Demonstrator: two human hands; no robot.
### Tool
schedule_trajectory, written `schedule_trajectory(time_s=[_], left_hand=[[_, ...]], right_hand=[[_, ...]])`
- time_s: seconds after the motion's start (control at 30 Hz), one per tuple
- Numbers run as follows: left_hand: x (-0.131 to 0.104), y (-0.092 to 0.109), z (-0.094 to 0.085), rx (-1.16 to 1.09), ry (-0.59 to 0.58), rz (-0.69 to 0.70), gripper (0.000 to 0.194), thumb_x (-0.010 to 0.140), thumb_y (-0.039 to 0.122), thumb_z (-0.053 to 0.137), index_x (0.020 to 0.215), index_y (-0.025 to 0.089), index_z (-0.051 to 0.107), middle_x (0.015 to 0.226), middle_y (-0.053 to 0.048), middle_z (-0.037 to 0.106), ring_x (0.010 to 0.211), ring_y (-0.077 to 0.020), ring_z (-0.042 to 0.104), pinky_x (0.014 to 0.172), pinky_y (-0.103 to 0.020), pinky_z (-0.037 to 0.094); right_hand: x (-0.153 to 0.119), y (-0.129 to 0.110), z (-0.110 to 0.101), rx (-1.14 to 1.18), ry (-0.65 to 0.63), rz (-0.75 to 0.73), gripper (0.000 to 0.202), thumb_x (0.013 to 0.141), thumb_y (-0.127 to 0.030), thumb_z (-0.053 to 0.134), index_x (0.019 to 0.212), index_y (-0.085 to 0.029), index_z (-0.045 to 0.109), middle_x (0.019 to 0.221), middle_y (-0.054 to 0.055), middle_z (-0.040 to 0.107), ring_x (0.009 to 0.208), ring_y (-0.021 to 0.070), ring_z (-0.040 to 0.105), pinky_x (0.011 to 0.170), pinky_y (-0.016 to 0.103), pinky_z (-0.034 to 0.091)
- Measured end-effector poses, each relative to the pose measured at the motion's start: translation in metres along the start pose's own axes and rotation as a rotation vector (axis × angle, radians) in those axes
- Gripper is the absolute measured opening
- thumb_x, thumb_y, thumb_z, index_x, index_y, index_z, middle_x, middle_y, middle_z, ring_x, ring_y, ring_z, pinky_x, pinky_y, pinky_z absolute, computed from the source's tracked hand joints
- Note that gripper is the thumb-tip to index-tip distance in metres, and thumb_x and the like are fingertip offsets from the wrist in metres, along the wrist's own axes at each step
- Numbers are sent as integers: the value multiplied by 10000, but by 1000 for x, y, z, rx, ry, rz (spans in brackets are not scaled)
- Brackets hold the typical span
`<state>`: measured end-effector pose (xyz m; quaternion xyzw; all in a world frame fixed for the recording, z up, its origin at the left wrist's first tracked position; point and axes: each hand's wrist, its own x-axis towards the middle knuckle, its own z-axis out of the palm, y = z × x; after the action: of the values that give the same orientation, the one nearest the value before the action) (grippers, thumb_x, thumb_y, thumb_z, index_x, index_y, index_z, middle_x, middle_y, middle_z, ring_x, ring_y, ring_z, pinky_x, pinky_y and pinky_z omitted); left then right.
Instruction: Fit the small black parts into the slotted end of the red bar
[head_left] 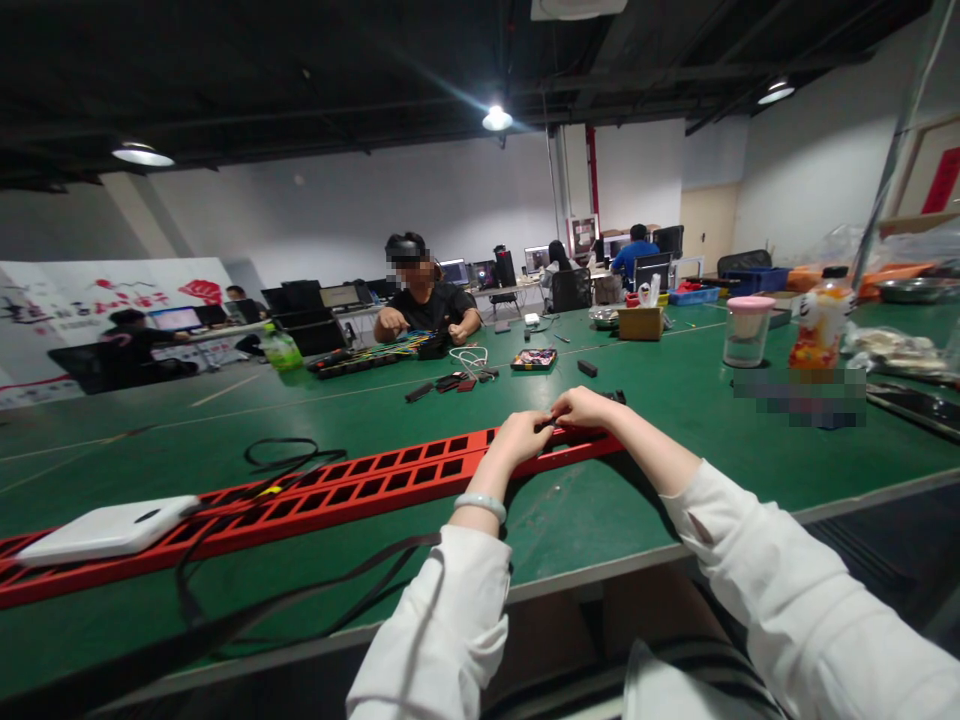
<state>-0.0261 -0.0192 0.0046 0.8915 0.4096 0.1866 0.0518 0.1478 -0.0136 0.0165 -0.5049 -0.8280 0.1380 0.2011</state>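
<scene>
Here, my left fingers (542, 429) and right fingers (568, 404) are resting, narrowly curled — hold unclear — at one end of the red frame (337, 511) on the surface (592, 510); it's looking light, stiff, best gripped by its rails.

Rail (337, 513): red
Surface (187, 440): green, pale-edged
Flat case (97, 530): white, dark oval
Sleeves (442, 620): white
Lap garment (705, 665): dark, pale-striped
Bottle at 10 o'clock (281, 350): green
Bottle at 2 o'clock (819, 325): orange and white, black-capped
Cup lid (752, 303): pink
</scene>
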Motion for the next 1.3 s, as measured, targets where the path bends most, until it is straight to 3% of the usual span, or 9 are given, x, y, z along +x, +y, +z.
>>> schedule_trajectory(time_s=[0.2,0.4,0.57,1.03,1.3], left_hand=[[0,1,0,-3,12,-26,323,792,329,465,1047,213,627,1038,-33,636,960,-196,568,813,-237,411],[-1,3,-1,26,20,-10,305,794,321,463,1017,209,638,1001,-38,648,910,-195,585,786,-240,422],[-1,2,1,14,26,7,308,792,308,465,1036,220,629,1021,-31,642,924,-191,580,795,-234,417],[0,3,1,21,26,26,297,789,289,466,1018,209,638,1007,-33,646,911,-184,581,811,-237,409],[0,6,-1,28,21,44,287,796,272,457,1011,216,639,993,-26,650,892,-181,585,787,-239,418]], right_hand=[[7,9,8,-40,20,-54,224,716,-197,543,882,-180,692,767,31,680,710,147,587,651,196,400],[14,21,18,-195,189,-133,245,781,-230,472,885,-146,678,886,82,668,833,168,570,761,235,372],[14,23,21,-302,156,-178,309,847,-267,400,822,-133,677,835,96,668,841,166,556,872,275,301],[16,22,26,-274,94,-119,354,888,-299,337,922,-160,661,927,93,652,921,171,529,893,307,255],[19,30,35,-332,120,9,462,867,-469,271,984,-245,658,1105,54,590,1148,264,340,922,375,243]])
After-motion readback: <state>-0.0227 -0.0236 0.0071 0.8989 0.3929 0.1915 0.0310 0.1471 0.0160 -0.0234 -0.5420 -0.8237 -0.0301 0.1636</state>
